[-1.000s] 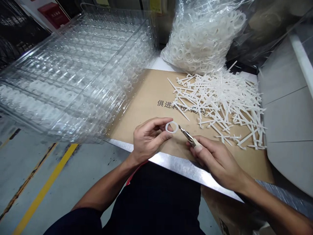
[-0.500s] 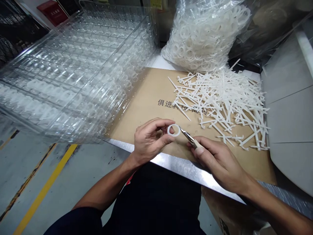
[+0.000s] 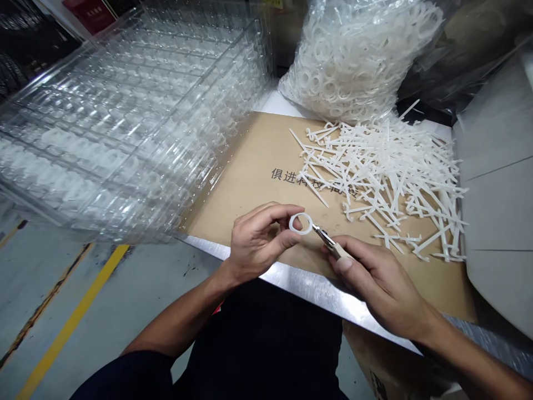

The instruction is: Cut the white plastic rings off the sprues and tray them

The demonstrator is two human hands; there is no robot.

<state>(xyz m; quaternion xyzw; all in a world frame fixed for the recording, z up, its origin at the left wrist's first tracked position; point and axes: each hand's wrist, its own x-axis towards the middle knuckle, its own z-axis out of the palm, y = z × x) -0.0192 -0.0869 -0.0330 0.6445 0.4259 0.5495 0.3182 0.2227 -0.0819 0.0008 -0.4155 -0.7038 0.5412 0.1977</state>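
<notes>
My left hand (image 3: 260, 241) pinches a white plastic ring (image 3: 300, 224) between thumb and fingertips, holding it a little above a brown cardboard sheet (image 3: 245, 189). My right hand (image 3: 377, 275) grips small metal-tipped side cutters (image 3: 328, 241) with pale handles. The cutter jaws touch the ring's right edge. The handles are partly hidden by my fingers. A loose heap of white plastic runners (image 3: 385, 186) lies on the cardboard to the right of my hands, not touching them.
Stacked clear plastic trays (image 3: 125, 122) stand at the left. A clear bag of white rings (image 3: 350, 66) sits behind the cardboard. A metal table edge (image 3: 316, 289) runs below my hands, a grey panel (image 3: 497, 205) stands at the right, and a yellow-striped floor (image 3: 70, 316) lies below left.
The ring has shifted right and turned more face-on, staying against the cutter jaws. Both hands have moved slightly right, and the whole view has drifted with my head.
</notes>
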